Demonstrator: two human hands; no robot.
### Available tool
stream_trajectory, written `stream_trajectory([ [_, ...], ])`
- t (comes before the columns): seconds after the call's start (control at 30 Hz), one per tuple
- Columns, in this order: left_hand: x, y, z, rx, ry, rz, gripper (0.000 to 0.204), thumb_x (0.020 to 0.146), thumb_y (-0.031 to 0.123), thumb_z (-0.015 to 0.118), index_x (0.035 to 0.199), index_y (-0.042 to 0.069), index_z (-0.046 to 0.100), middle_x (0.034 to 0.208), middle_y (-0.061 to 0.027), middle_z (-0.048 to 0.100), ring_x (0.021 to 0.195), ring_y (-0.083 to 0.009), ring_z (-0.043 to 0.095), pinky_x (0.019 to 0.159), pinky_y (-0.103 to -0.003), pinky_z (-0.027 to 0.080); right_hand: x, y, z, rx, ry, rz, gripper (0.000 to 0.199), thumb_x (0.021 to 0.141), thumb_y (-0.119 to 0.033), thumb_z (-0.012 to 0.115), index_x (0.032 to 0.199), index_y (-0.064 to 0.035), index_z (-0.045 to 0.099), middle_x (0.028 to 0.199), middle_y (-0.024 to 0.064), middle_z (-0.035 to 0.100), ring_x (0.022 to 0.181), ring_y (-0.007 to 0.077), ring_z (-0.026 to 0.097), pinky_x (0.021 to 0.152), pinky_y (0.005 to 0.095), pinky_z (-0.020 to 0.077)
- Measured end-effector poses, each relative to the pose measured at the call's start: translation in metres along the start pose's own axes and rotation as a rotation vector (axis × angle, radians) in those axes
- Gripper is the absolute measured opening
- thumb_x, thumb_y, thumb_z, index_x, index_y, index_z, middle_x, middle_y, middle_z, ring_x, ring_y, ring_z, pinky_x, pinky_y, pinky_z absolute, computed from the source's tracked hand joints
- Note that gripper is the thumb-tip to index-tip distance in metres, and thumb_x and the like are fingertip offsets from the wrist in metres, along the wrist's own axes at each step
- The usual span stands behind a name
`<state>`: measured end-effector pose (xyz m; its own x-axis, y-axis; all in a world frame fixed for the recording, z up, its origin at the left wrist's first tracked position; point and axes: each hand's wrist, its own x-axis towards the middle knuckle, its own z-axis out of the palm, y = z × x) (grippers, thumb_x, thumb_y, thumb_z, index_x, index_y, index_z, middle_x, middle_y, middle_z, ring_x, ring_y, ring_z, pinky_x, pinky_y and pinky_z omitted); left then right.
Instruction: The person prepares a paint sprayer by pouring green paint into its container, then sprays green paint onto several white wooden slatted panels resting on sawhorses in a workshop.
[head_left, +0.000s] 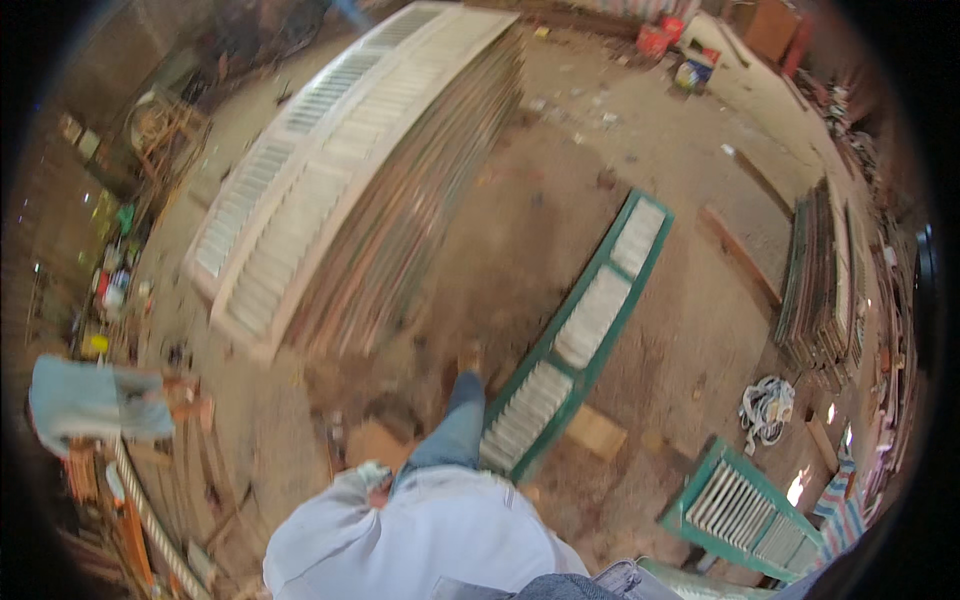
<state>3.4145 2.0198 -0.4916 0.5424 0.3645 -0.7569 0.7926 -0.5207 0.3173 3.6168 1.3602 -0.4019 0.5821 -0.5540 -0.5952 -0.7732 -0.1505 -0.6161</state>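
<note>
The left hand (378, 490), blurred at the cuff of a white sleeve (325, 515), shows too little to tell its grip; the right hand is out of view. Just right of the denim-clad leg (448, 430), a green-framed louvered shutter (590, 318) with whitish slats lies on the dusty floor (480, 250), touching or near a wooden block (597, 433). Beyond, pale louvered shutters (345, 160) form a thick stack.

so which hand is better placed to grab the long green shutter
Probably the right: the long green shutter lies right of the leg, while the left hand is left of it. The right hand is out of view, so this is tentative.
</note>
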Motion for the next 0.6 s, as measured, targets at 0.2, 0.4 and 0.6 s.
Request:
stream_trajectory([
  [0.2, 0.202, 0.157, -0.198, -0.384, 0.118, 0.076, 0.048, 0.091, 0.038, 0.066, 0.123, 0.002, 0.066, 0.113, -0.0161, 0.071, 0.089, -0.0254, 0.072, 0.074, -0.039, 0.056, -0.009, -0.12, 0.102, -0.033, 0.012, 0.062, 0.036, 0.089, -0.027, 0.075, 0.107, 0.001, 0.064, 0.094, 0.0075, 0.066, 0.079, 0.0162, 0.063, 0.068, 0.031, 0.0508],
  [0.4, 0.35, 0.412, -0.379, -0.188, 0.396, 0.383, 0.038, 0.092, 0.027, 0.07, 0.119, 0.0, 0.067, 0.111, -0.015, 0.073, 0.102, -0.0253, 0.069, 0.088, -0.035, 0.052, 0.041, -0.26, 0.221, 0.026, -0.088, -0.007, 0.034, 0.089, -0.027, 0.074, 0.105, 0.0007, 0.064, 0.091, 0.0078, 0.066, 0.077, 0.0166, 0.064, 0.066, 0.0313, 0.0508],
  [0.6, 0.403, 0.63, -0.417, -0.083, 0.068, 0.578, 0.032, 0.095, 0.026, 0.067, 0.116, 0.002, 0.068, 0.106, -0.0124, 0.073, 0.098, -0.0216, 0.068, 0.088, -0.035, 0.052, 0.113, -0.36, 0.299, 0.079, -0.111, 0.065, 0.032, 0.089, -0.027, 0.073, 0.103, 0.0003, 0.065, 0.089, 0.008, 0.066, 0.076, 0.017, 0.064, 0.065, 0.0316, 0.0508],
])
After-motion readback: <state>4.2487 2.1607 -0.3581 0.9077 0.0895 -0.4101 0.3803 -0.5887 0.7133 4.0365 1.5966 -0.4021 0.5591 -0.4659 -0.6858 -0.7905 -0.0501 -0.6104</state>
